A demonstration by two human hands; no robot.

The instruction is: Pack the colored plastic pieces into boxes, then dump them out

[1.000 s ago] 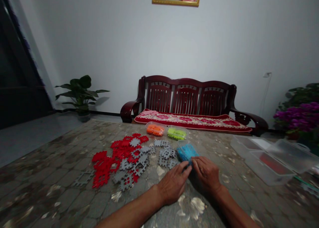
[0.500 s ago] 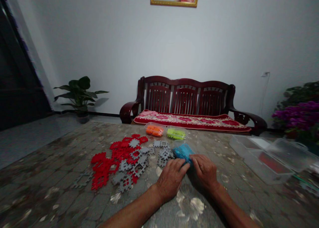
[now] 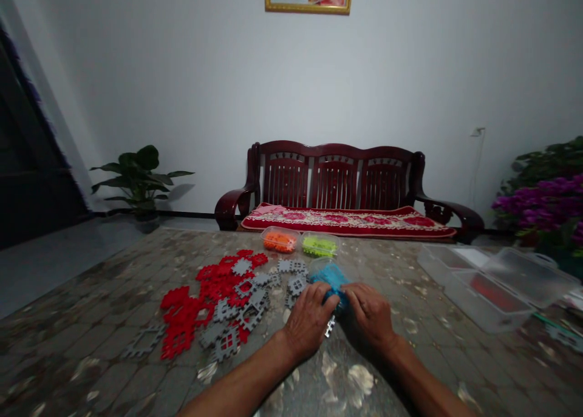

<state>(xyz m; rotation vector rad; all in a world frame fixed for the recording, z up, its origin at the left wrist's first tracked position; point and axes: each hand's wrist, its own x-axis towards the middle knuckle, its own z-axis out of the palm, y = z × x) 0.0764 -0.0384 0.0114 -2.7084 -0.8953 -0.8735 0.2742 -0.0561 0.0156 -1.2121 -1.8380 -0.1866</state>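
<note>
My left hand (image 3: 308, 323) is closed, its thumb and fingertips around a small blue toothed plastic piece (image 3: 334, 291). From the right, my right hand (image 3: 371, 312) pinches at the same piece, fingers bent; the exact hold is partly hidden. Just beyond both hands, a clear tub of blue pieces (image 3: 328, 274) sits on the table. A pale notched piece (image 3: 330, 326) shows below my left thumb. To the left lie grey interlocking plates (image 3: 257, 298) and a heap of red interlocking plates (image 3: 182, 320).
Clear tubs of orange pieces (image 3: 279, 242) and yellow-green pieces (image 3: 319, 245) stand farther back. On the right is an open clear plastic case (image 3: 489, 301) with something red inside. A dark wooden bench (image 3: 334, 180) stands beyond the patterned tablecloth (image 3: 410, 368).
My hands have drawn slightly nearer, and a blue piece now shows between their fingertips. A pale notched piece has come into sight under the left thumb. The view has shifted a little.
</note>
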